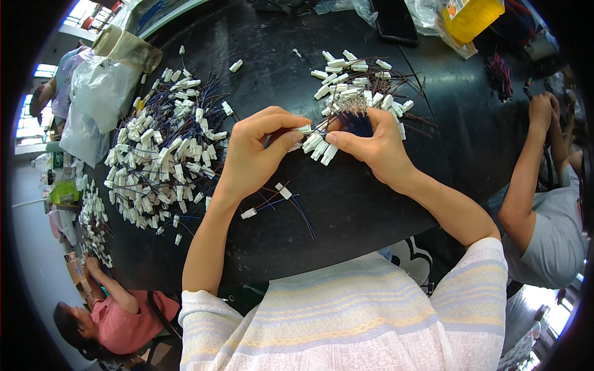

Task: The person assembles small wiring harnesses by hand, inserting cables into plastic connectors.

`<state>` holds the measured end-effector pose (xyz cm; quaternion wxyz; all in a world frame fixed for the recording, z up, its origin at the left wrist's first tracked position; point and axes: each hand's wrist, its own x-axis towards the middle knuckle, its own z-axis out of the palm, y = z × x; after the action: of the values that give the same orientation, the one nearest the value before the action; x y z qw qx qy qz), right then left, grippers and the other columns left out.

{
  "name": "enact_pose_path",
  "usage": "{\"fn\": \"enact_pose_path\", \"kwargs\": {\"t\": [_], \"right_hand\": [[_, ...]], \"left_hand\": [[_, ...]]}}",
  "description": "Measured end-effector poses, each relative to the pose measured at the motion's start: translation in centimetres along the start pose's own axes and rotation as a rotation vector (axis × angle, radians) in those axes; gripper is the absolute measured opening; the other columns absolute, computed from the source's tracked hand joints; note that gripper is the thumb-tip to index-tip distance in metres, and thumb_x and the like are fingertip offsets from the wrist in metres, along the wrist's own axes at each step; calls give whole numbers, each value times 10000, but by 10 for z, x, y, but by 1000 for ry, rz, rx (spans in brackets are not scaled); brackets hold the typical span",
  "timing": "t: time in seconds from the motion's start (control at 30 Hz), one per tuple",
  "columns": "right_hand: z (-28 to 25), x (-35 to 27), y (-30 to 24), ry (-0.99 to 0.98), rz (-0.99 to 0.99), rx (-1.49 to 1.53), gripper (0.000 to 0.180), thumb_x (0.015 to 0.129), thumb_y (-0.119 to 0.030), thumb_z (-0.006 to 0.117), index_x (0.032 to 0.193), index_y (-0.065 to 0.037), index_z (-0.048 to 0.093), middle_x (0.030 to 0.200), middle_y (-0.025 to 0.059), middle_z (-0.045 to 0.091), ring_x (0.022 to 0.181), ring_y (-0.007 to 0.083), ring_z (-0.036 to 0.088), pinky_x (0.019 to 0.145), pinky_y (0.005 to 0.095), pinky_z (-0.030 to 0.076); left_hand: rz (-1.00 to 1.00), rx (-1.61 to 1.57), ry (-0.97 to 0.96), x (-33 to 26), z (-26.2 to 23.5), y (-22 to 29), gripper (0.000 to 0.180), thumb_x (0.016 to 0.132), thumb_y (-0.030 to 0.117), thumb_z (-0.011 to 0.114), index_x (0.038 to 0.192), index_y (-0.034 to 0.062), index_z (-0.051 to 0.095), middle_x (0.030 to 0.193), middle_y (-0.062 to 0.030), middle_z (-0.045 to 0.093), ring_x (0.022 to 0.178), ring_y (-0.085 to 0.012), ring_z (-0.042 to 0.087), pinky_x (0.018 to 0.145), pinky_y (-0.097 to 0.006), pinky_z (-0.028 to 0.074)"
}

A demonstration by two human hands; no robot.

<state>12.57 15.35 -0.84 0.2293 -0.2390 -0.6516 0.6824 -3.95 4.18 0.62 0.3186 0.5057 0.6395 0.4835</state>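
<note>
My left hand [263, 141] is closed, thumb and forefinger pinching a small white plastic connector [304, 129]. Facing it, my right hand [380, 147] is closed around a bundle of dark blue wires [357, 123] with bare metal terminals at the upper ends. Its thumb and forefinger meet near the connector; a single wire between them is too small to make out clearly. Several white connectors [319, 148] show just below the fingertips; whether they are held or lie on the table cannot be told. Behind the right hand lies a pile of white connectors with brown wires [346, 74].
A large heap of wired white connectors [161, 148] covers the black table [266, 68] on the left. Two loose wired connectors [283, 191] lie near me. A phone [395, 21] and a yellow container [473, 18] stand at the back right. Co-workers sit at both sides.
</note>
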Motion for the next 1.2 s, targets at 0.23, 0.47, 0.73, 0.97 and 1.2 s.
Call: {"fn": "enact_pose_path", "kwargs": {"t": [0.23, 0.47, 0.73, 0.97, 1.2], "right_hand": [[2, 1, -4, -1, 70, -5, 137, 750, -113, 678, 783, 12, 631, 711, 14, 609, 661, 52, 533, 592, 190, 414], [1, 0, 1, -19, 14, -18, 120, 748, -101, 661, 788, 10, 643, 697, 3, 607, 640, 45, 524, 577, 197, 412], [3, 0, 3, 11, 27, 28, 107, 742, -96, 668, 756, 9, 650, 663, -7, 598, 617, 42, 521, 562, 195, 408], [-3, -3, -1, 31, 85, 105, 83, 735, -71, 680, 748, 6, 653, 668, -5, 604, 622, 45, 532, 575, 188, 414], [0, -1, -1, 65, 37, 187, 50, 745, -36, 664, 757, 1, 633, 578, -19, 527, 461, 17, 384, 412, 178, 233]], "left_hand": [[16, 18, -70, -3, -4, 0, 182, 748, -35, 612, 923, -10, 656, 791, -43, 602, 698, -85, 540, 616, -209, 411], [140, 52, -14, -5, 3, 4, 203, 727, -82, 598, 905, -6, 661, 790, -63, 605, 698, -115, 560, 583, -223, 429], [263, 203, 66, -6, 12, 2, 192, 729, -85, 597, 888, -2, 663, 793, -82, 620, 679, -147, 577, 581, -242, 448], [105, 98, 272, -6, 4, 3, 158, 758, -62, 599, 889, -2, 663, 800, -66, 628, 696, -110, 576, 591, -217, 440], [69, -36, 219, -6, 8, 7, 147, 806, -31, 588, 942, -31, 643, 875, -59, 620, 773, -81, 557, 661, -176, 426]]}}
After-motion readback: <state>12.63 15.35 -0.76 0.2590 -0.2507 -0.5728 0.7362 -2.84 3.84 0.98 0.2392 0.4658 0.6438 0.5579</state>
